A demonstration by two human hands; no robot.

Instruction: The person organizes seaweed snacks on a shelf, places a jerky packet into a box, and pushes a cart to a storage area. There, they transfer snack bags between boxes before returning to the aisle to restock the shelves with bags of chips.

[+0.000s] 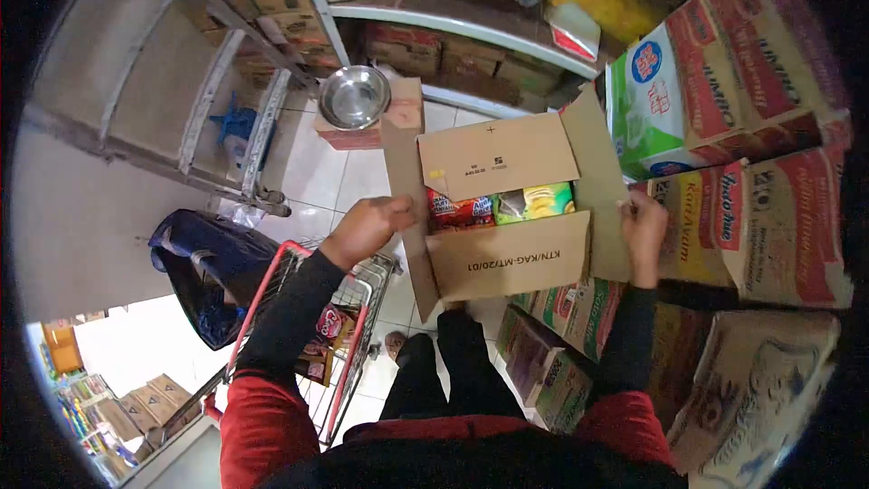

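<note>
In front of me is a cardboard box (507,267) with its flaps spread. Red snack packs (459,208) and a green and yellow pack (536,203) show inside. My left hand (371,228) is closed at the outer edge of the left flap (409,208), fingers curled. On the other side, my right hand (644,226) pinches the edge of the right flap (599,190). The far flap (496,156) and the near flap, printed with black letters, partly cover the contents. What supports the box underneath is hidden.
A wire shopping cart (362,308) with packs inside stands at left, beside a dark blue bag (213,258). A metal bowl (354,97) sits on a small carton behind. Stacked cartons (706,226) crowd the right; shelves (453,23) run along the back. A ladder (213,100) leans left.
</note>
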